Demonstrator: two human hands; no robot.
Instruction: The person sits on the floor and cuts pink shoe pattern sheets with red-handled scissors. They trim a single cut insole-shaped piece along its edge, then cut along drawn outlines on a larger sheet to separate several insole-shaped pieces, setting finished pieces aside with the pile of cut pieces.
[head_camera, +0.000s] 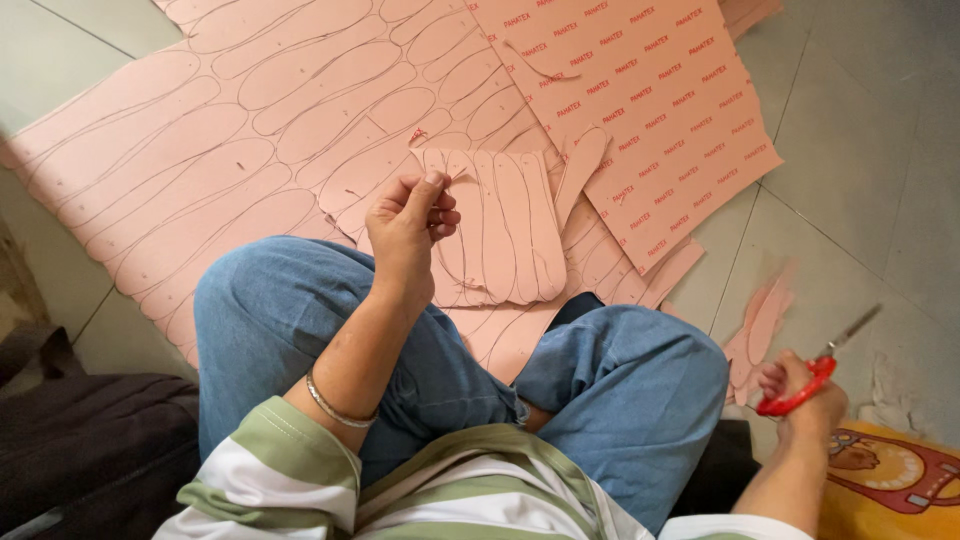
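Observation:
My left hand (410, 225) pinches the top left corner of a cut piece of pink sheet (505, 225) marked with several traced sole outlines, holding it up above my knees. A large pink sheet (200, 130) covered in the same pencil outlines lies on the floor behind it. My right hand (805, 395) is low at the right, closed around the red handles of a pair of scissors (825, 365), blades pointing up and right, away from the sheet. A small stack of cut-out pink sole shapes (757, 325) lies on the tiles just beside that hand.
A second pink sheet (640, 100), printed side up with red lettering, overlaps the big one at the top right. My knees in blue jeans (620, 385) fill the foreground. A dark bag (90, 440) lies at the lower left, a yellow cushion (890, 480) at the lower right.

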